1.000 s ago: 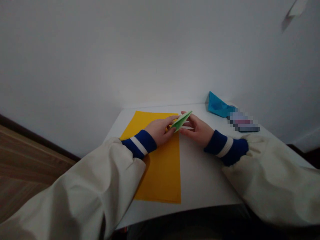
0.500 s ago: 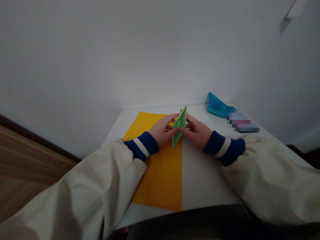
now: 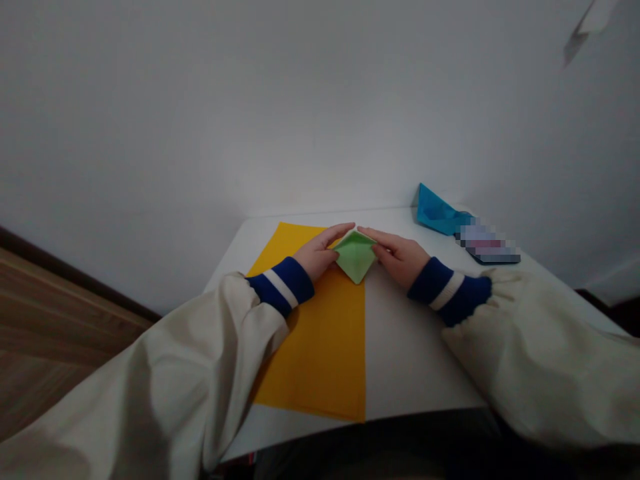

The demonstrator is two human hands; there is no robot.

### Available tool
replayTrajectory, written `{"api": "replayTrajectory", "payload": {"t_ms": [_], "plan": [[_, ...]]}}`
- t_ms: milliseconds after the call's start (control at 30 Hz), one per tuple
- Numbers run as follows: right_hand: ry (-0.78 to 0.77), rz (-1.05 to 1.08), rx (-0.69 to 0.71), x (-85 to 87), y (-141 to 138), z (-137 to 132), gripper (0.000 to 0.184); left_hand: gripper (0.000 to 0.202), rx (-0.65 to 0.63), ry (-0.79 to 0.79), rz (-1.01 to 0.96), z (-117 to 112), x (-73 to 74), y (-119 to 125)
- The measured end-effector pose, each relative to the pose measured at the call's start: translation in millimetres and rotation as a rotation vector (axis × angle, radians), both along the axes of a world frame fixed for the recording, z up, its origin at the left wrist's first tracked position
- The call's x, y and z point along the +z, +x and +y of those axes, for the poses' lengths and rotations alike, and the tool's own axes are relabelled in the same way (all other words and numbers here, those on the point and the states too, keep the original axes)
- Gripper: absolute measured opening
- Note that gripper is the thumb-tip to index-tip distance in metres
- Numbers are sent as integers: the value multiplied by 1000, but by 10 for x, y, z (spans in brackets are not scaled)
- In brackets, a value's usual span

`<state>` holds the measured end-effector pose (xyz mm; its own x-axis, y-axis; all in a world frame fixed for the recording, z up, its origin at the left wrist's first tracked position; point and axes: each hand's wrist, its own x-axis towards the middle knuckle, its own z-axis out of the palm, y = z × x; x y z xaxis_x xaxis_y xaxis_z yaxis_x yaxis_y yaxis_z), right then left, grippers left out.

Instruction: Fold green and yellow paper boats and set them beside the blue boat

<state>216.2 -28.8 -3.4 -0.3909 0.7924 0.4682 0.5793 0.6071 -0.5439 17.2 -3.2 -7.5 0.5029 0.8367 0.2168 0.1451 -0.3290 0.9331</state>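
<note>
Between my hands is a folded piece of green paper (image 3: 355,259), now shaped like a diamond with one corner pointing toward me. My left hand (image 3: 320,251) grips its left corner, thumb on the near face and fingers stretched along the far side. On the opposite corner, my right hand (image 3: 400,255) holds it the same way. The folded paper is over the right edge of a yellow sheet (image 3: 315,353); whether it touches the sheet I cannot tell.
The white table (image 3: 415,367) meets a pale wall at its back edge. A blue folded paper boat (image 3: 440,212) stands at the back right, beside a phone (image 3: 487,243) whose screen is pixelated. Wooden furniture (image 3: 60,333) is at the lower left.
The green paper has gone from a narrow, upright, tilted shape to a wide diamond facing me. My hands have moved slightly apart to its two side corners.
</note>
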Motion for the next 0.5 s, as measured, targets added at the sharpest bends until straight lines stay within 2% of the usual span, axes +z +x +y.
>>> {"api": "replayTrajectory", "payload": {"t_ms": [133, 267, 367, 500], "plan": [[-81, 73, 3, -59, 34, 44, 41, 72, 13, 111, 80, 23, -20, -23], [-240, 156, 57, -84, 42, 82, 39, 74, -20, 127, 94, 45, -50, -34], [-343, 143, 2, -53, 35, 64, 42, 71, -33, 65, 72, 31, -46, -27], [-350, 112, -12, -1, 33, 12, 44, 58, -61, -68, 41, 6, -3, -11]]}}
